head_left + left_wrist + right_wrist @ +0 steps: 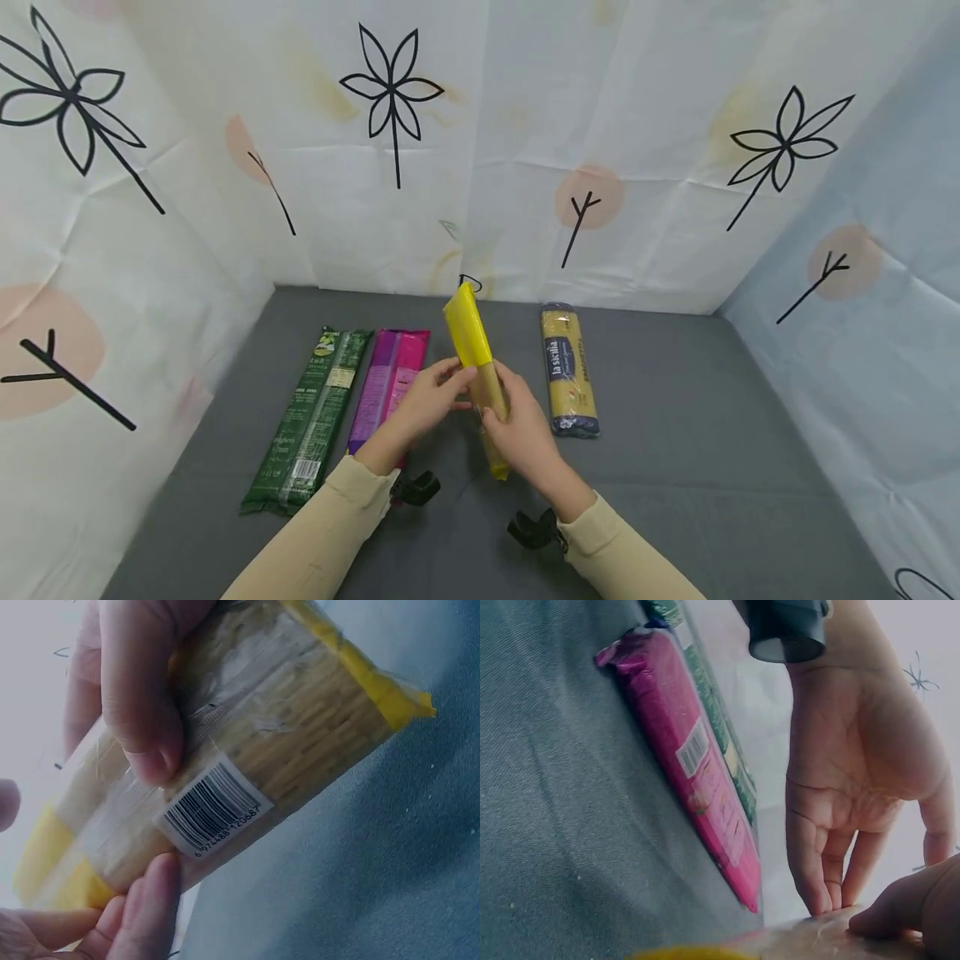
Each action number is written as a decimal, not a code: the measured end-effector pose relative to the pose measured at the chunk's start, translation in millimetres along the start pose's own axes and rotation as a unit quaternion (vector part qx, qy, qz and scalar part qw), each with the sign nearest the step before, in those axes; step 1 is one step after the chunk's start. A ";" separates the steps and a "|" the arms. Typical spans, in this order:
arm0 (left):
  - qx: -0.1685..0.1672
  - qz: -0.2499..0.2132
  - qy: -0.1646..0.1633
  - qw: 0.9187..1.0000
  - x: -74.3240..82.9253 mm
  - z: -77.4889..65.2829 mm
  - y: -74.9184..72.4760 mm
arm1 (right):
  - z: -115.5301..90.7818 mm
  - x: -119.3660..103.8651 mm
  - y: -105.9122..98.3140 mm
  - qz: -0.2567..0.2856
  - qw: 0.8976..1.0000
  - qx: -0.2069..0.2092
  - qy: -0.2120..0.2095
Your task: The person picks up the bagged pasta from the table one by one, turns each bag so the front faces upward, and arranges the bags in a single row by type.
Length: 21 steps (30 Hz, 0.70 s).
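Note:
A packet of dry noodles, yellow at its ends and see-through along the middle, is held up on a slant above the table. My right hand grips its lower half, thumb on the near face. The right thumb lies across the clear film beside a barcode label in the left wrist view. My left hand is at the packet's left side, its fingertips touching it. Seen from the right wrist, that left hand has long, nearly straight fingers and its thumb spread apart.
On the grey table, a green packet and a purple-and-pink packet lie side by side at left. A yellow-and-blue spaghetti packet lies at right. White patterned cloth surrounds the back and sides.

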<state>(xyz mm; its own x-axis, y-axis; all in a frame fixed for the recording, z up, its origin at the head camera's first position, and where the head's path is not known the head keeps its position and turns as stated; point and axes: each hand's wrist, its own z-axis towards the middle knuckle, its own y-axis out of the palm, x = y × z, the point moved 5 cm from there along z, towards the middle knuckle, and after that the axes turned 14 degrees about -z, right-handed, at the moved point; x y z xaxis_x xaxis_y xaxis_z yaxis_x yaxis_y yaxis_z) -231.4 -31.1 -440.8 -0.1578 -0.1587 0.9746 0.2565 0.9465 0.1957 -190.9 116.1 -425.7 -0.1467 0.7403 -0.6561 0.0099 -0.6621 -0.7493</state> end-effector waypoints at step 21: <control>0.045 -0.110 0.010 0.993 -6.1 -5.0 -6.0 | -27.8 -31.4 13.1 -0.340 0.894 0.176 -0.235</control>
<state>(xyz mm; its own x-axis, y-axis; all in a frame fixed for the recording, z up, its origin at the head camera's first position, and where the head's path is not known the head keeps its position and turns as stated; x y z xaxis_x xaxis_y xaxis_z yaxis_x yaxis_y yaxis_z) -227.2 -37.3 -447.5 -0.1814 -0.3698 0.9112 0.1312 0.9092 0.3951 -158.6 87.3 -417.4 -0.4005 0.9095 0.1113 -0.5388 -0.1356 -0.8314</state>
